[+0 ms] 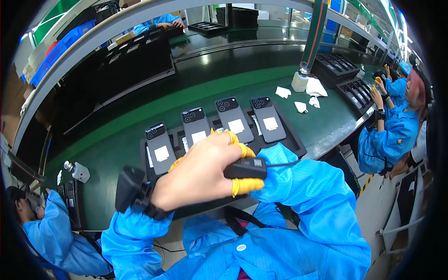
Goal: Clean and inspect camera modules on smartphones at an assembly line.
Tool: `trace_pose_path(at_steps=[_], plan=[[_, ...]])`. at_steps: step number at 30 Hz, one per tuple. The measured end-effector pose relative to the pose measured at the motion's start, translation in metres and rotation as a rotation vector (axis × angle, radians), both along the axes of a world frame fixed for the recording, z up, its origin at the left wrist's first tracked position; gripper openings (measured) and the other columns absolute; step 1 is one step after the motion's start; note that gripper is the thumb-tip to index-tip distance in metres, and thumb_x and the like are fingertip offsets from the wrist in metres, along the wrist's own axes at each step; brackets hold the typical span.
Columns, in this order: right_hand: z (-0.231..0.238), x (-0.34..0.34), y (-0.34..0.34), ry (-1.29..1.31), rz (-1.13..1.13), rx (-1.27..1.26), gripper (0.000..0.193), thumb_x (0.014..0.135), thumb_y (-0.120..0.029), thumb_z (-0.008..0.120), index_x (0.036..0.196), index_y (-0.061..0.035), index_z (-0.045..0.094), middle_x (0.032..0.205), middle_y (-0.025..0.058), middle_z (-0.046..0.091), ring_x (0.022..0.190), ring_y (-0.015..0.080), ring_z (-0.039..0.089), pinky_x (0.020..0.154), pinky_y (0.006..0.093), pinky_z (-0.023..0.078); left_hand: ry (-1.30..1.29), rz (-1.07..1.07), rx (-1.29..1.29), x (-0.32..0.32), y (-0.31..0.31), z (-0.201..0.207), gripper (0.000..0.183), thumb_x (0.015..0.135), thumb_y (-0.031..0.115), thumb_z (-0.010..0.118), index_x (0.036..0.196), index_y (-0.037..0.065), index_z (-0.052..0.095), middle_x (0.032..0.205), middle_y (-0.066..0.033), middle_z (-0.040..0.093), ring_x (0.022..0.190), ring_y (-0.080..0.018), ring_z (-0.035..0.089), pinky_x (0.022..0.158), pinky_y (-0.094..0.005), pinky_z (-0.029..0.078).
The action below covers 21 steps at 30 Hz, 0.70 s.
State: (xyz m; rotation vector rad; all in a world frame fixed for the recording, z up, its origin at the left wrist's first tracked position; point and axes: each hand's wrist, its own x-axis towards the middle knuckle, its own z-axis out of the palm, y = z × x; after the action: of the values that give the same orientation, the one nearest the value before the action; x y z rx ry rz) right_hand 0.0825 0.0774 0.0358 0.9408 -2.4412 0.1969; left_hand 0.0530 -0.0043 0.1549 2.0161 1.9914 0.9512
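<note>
My left hand (200, 168), wearing yellow finger covers, reaches across in front of me with thumb and forefinger closed around a small black box-shaped device (246, 168). The device sits at the cuff of my right sleeve (322, 200), and a black cable runs from it. My right hand is hidden behind the left one; a yellow fingertip (176, 163) peeks out, and I cannot tell whose it is. Just beyond lies a black tray (294, 140) with several dark grey phones (227, 116), backs up, each bearing a white label. A black strapped device (133, 189) is on my left wrist.
White dispenser bottles (300, 80) (78, 171) stand at far right and left on the green bench (112, 154). White wipes (283, 92) lie by the right one. More black trays (357, 95) are stacked right. Co-workers in blue (389, 140) sit on both sides and across.
</note>
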Motion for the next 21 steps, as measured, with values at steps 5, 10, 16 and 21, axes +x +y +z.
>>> trace_pose_path(at_steps=[5, 10, 16, 21], plan=[[0.006, -0.009, -0.003, -0.102, -0.016, -0.626, 0.021, 0.078, -0.011, 0.07, 0.098, -0.005, 0.071, 0.092, 0.0112, 0.068, 0.087, 0.0307, 0.064, 0.077, 0.0423, 0.049, 0.174, -0.022, 0.133, 0.008, -0.016, -0.007, 0.051, 0.062, 0.029, 0.09, 0.106, 0.01, 0.074, 0.089, -0.0072, 0.061, 0.085, -0.0271, 0.059, 0.074, -0.0385, 0.047], [0.051, -0.011, 0.004, -0.342, -0.027, -0.712, 0.025, 0.081, -0.002, 0.069, 0.106, -0.0009, 0.07, 0.099, 0.0168, 0.069, 0.098, 0.0363, 0.064, 0.085, 0.0431, 0.052, 0.372, -0.164, 0.302, 0.029, -0.026, -0.024, 0.05, 0.06, 0.018, 0.082, 0.107, 0.003, 0.072, 0.101, -0.012, 0.063, 0.089, -0.0271, 0.06, 0.078, -0.038, 0.047], [0.043, -0.012, 0.008, -0.468, -0.051, -0.865, 0.021, 0.077, -0.003, 0.067, 0.096, 0.0045, 0.07, 0.099, 0.0257, 0.069, 0.097, 0.0432, 0.066, 0.084, 0.0471, 0.054, 0.424, -0.215, 0.243, 0.035, -0.03, -0.035, 0.059, 0.061, 0.023, 0.079, 0.115, 0.001, 0.07, 0.107, -0.0129, 0.063, 0.094, -0.0285, 0.06, 0.083, -0.0393, 0.049], [-0.01, -0.029, 0.067, -0.051, -0.096, -0.66, 0.014, 0.076, -0.007, 0.068, 0.089, -0.002, 0.066, 0.093, 0.0213, 0.064, 0.084, 0.0407, 0.066, 0.073, 0.0486, 0.056, 0.309, 0.048, 0.238, -0.008, -0.031, -0.006, 0.082, 0.06, 0.035, 0.089, 0.132, 0.007, 0.062, 0.131, -0.0176, 0.055, 0.118, -0.0378, 0.052, 0.099, -0.0489, 0.044]])
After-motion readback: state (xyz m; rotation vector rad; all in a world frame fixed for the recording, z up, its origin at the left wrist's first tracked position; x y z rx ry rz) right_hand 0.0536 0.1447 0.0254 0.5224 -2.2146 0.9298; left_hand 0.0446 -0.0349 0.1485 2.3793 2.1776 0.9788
